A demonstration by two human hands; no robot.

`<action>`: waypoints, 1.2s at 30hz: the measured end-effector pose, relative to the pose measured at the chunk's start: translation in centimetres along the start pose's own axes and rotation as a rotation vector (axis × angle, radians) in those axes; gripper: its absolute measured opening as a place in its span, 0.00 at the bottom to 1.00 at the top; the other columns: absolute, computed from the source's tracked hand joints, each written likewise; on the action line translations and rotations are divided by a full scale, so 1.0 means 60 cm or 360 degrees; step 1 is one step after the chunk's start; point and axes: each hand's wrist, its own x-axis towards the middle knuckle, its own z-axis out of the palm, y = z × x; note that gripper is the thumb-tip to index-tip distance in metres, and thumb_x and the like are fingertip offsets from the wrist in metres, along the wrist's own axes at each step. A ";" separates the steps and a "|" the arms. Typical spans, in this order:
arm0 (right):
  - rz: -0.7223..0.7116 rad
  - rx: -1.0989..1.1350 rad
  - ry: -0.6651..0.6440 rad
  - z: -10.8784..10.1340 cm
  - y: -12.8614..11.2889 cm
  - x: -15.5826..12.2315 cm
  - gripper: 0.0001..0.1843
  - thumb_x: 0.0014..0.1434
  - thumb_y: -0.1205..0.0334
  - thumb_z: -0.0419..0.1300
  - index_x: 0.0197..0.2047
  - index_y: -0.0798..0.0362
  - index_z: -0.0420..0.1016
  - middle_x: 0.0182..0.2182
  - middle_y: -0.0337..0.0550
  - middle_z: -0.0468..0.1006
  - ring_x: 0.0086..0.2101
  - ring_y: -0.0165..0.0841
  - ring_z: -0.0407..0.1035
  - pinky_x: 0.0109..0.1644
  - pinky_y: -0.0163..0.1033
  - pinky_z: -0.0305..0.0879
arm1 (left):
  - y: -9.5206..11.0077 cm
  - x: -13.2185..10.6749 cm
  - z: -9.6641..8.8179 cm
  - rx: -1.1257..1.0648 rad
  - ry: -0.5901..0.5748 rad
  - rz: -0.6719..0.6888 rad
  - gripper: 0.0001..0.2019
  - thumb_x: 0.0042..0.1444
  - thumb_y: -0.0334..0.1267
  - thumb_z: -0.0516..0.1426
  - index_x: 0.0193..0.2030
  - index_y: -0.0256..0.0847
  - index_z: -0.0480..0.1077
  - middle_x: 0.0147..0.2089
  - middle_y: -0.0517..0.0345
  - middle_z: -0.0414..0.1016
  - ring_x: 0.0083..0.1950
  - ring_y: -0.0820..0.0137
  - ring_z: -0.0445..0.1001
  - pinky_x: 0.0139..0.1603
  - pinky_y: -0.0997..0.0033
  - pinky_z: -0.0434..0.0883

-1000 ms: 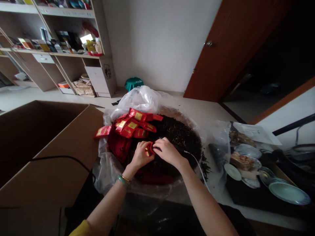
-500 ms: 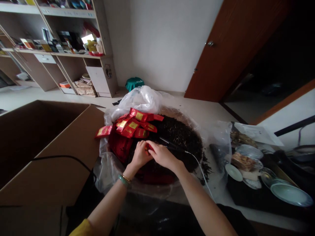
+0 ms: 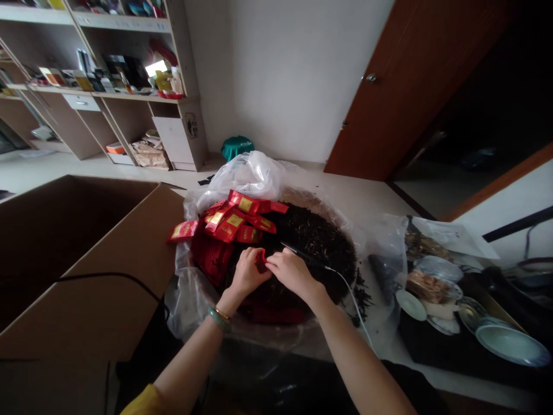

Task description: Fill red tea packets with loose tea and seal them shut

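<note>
Both my hands meet over a wide basin lined with clear plastic (image 3: 194, 300) and heaped with dark loose tea leaves (image 3: 319, 242). My left hand (image 3: 246, 274) pinches a small red packet (image 3: 261, 262), fingers closed on it. My right hand (image 3: 290, 271) is closed on the same packet from the right. A thin dark tool on a white cable (image 3: 345, 285) lies across the tea beside my right hand. A pile of red and gold packets (image 3: 233, 219) rests on the basin's far left side.
A large open cardboard box (image 3: 82, 259) stands at the left. White dishes and bowls (image 3: 510, 343) crowd a dark tray at the right. Shelves with goods (image 3: 112, 75) line the back left wall, and a brown door (image 3: 410, 80) stands behind.
My right hand slid slightly down and left, closing in on the red packet against my left hand. The dark tool beside it has come into view on the tea.
</note>
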 end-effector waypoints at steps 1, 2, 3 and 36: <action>0.0044 -0.0026 -0.0005 0.000 0.000 0.001 0.14 0.65 0.60 0.51 0.38 0.50 0.77 0.35 0.45 0.79 0.39 0.36 0.69 0.39 0.36 0.63 | 0.000 0.000 0.001 0.0009 0.0003 0.0003 0.22 0.39 0.31 0.62 0.46 0.39 0.68 0.39 0.54 0.70 0.41 0.63 0.70 0.43 0.63 0.70; 0.0091 -0.0044 -0.0008 0.000 0.001 0.002 0.15 0.66 0.59 0.49 0.40 0.49 0.77 0.35 0.45 0.80 0.38 0.36 0.70 0.38 0.36 0.62 | 0.001 -0.001 0.002 0.0013 0.0000 0.0001 0.23 0.40 0.32 0.62 0.46 0.40 0.68 0.40 0.54 0.70 0.42 0.63 0.70 0.44 0.63 0.70; 0.0135 -0.0059 -0.0015 -0.002 0.001 0.001 0.16 0.67 0.59 0.47 0.42 0.48 0.77 0.35 0.45 0.80 0.37 0.36 0.70 0.37 0.35 0.62 | 0.000 -0.001 0.003 0.0014 -0.0008 -0.0005 0.23 0.40 0.32 0.62 0.47 0.40 0.68 0.41 0.54 0.71 0.42 0.63 0.70 0.45 0.62 0.70; 0.0250 0.0069 -0.0055 -0.010 -0.026 -0.006 0.14 0.62 0.56 0.54 0.46 0.51 0.74 0.45 0.47 0.77 0.41 0.37 0.74 0.40 0.37 0.66 | 0.010 -0.006 0.012 -0.0003 0.0092 -0.0108 0.23 0.44 0.26 0.57 0.50 0.39 0.66 0.39 0.53 0.69 0.41 0.64 0.68 0.43 0.64 0.69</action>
